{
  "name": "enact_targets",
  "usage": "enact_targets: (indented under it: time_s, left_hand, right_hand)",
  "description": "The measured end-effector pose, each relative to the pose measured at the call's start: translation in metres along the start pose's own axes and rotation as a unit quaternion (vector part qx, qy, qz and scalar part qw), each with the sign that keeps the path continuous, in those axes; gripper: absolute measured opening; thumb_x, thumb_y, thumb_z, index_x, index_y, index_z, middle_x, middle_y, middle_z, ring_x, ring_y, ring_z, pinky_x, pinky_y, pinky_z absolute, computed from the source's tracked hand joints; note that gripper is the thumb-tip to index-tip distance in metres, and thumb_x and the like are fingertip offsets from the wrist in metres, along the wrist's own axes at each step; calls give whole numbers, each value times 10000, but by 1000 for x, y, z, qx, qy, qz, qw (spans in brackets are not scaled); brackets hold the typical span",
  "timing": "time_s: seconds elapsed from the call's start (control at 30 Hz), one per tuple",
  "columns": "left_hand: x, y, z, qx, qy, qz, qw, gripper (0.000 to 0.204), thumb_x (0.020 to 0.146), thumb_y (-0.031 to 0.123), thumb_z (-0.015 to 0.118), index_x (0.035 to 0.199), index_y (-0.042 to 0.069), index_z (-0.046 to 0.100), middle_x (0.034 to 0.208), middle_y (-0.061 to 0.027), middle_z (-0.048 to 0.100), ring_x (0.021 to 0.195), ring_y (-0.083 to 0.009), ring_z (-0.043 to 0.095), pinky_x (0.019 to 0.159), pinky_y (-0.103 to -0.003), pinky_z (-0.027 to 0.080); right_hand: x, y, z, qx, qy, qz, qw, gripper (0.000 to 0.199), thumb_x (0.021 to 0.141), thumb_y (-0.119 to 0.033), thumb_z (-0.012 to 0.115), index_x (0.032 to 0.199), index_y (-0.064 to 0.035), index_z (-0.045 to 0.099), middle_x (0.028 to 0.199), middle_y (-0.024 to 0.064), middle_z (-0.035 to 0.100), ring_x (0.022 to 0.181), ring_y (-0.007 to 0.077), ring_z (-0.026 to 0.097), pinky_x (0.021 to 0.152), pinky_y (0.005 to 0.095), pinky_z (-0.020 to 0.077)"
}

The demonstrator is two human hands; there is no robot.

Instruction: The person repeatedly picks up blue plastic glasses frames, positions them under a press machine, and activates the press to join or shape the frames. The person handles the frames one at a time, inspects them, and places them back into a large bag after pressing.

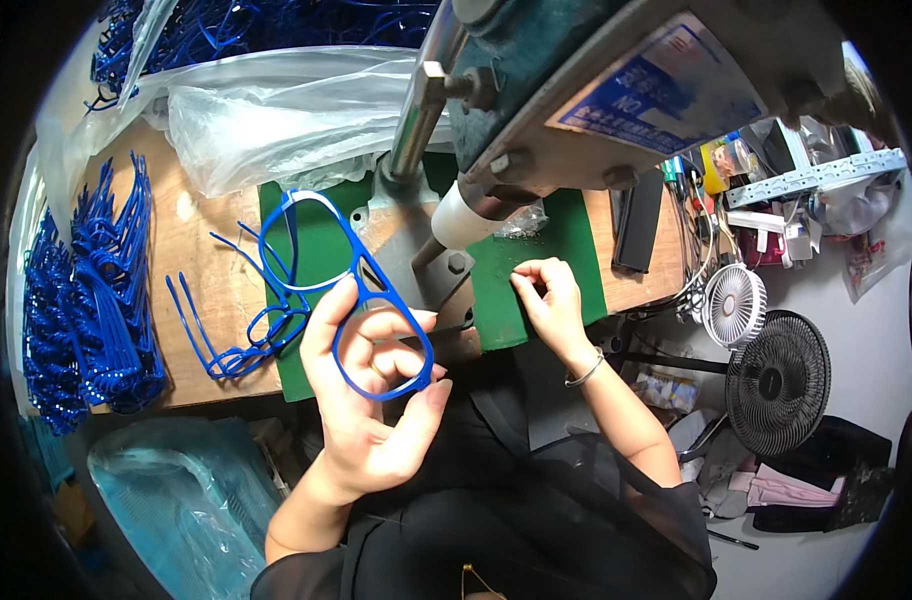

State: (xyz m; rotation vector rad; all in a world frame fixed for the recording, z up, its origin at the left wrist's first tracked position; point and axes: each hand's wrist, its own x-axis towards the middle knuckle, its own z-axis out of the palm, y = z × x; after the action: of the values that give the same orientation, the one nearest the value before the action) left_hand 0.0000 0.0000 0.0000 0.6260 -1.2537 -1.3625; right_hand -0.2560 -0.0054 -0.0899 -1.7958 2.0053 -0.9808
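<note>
My frame: solid bright blue. Pile: same blue. Counter: tan wood. Mat: plain green. Press: dark grey-green; label, blue and white; collar, white. My top: black. Bracelet: silvery. Small fan white, big fan black. Bag: milky, see-through.

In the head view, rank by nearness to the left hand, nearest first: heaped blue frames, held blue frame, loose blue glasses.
1. Held blue frame, in the left hand
2. Loose blue glasses, lying just left of it
3. Heaped blue frames, at the far left
</note>
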Motion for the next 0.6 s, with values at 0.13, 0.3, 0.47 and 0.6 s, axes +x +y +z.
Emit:
enact_targets:
  time_s: [0.13,0.3,0.47,0.6]
  left_hand:
    - [2,4,7,24,22,-31,999,834,731,-144,591,1389,6,100,1124,-199,514,759,-117,597,729,-237,513]
    - [9,2,9,54,-20,-14,998,824,714,-143,637,1370,-17,153,1140,-207,540,819,-140,616,741,-214,476]
    - [12,9,6,96,-73,-34,992,849,728,-156,624,1390,38,130,1190,-212,527,846,-126,614,787,-233,477]
    - [7,10,10,16,-59,-72,996,848,725,-193,522,1408,66,91,1276,-218,457,940,-161,600,827,-253,465]
  right_hand:
    - [1,-1,3,-46,13,-36,998,89,760,-109,669,774,-56,599,711,62,541,706,212,504,660,325,418]
    - [8,5,-1,-26,-26,-3,999,111,782,-118,665,782,-41,584,723,58,530,675,177,493,636,300,417]
    - [23,-97,-53,152,-123,-60,979,63,835,-46,590,819,4,557,763,54,553,680,126,529,647,238,444]
    - [22,-146,-54,192,-193,-263,926,145,721,3,689,807,-45,582,775,61,571,695,215,544,619,301,439]
